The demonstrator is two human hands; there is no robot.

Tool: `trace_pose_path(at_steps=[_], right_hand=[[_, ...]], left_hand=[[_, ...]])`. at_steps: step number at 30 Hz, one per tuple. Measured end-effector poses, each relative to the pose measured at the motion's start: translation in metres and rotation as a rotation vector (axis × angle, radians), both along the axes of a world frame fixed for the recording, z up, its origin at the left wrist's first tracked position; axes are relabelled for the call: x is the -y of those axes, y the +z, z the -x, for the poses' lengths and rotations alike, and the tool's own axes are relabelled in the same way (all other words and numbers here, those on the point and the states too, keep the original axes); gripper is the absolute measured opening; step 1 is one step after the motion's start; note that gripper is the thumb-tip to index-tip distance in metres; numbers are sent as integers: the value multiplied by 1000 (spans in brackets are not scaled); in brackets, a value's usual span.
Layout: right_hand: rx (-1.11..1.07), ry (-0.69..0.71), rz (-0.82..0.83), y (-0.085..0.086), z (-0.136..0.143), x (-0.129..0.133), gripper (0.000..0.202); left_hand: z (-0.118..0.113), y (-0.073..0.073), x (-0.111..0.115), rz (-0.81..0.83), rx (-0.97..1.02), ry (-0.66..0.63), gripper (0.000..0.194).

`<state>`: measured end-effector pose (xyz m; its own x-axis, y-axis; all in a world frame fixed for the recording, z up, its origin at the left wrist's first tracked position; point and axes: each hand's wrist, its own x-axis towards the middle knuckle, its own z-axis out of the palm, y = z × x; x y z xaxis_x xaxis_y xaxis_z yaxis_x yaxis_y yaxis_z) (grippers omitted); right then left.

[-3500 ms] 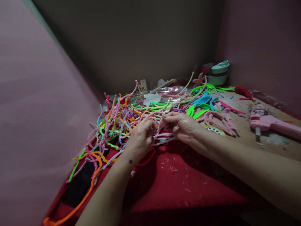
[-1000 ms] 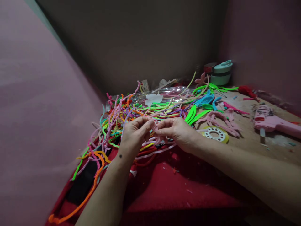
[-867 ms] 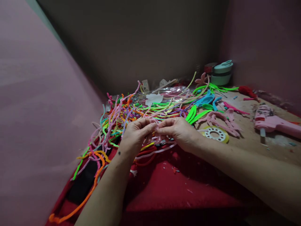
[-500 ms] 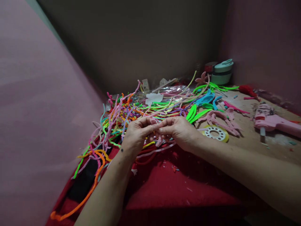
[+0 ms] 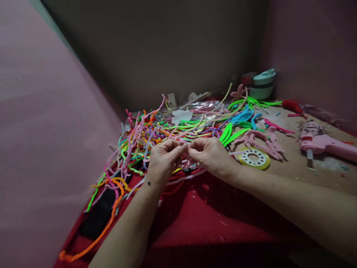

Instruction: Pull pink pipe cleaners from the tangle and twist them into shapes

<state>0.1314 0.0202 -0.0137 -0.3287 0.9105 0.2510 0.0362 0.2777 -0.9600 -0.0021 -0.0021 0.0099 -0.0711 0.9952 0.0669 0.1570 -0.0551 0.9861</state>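
Observation:
My left hand (image 5: 167, 158) and my right hand (image 5: 208, 154) meet over the near edge of a heap of coloured pipe cleaners (image 5: 142, 137). Both pinch a small piece of pink pipe cleaner (image 5: 187, 162), bent into a loop that hangs between the fingers. Thumbs and forefingers nearly touch, and much of the pink piece is hidden behind them. Beside my right hand lie bright green leaf shapes (image 5: 227, 134) and a yellow roll of tape (image 5: 254, 158).
A pink glue gun (image 5: 320, 139) lies on the brown board at right. Pink pipe cleaner shapes (image 5: 259, 141) and blue ones (image 5: 242, 116) sit near the tape. Behind stands a mint-green container (image 5: 262, 85). Red cloth (image 5: 212, 223) covers the front, with an orange pipe cleaner (image 5: 103, 232) trailing left.
The fingers have shifted slightly on the pink pipe cleaner, and its hanging part now shows as a loop. My right hand has turned a little. The camera view has moved slightly.

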Motion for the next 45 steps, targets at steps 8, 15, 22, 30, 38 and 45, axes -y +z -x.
trace_pose_path(at_steps=[8,15,22,30,38,45], right_hand=[[53,-27,-108,-2,0,1,14],[136,-94,-178,-3,1,3,17],[252,-181,-285,-2,1,2,18],[-127,83,125,-2,3,-1,7],[-111,109,216,7,1,1,20],[-105,159,268,5,-1,1,18]], left_hand=[[-8,1,5,-59,-38,30,25],[-6,-5,5,-87,-149,8,22],[-7,-8,6,-148,-248,55,19],[-8,0,3,-103,-94,-19,16],[4,-4,-2,-19,82,-65,18],[5,-5,-4,32,186,-90,16]])
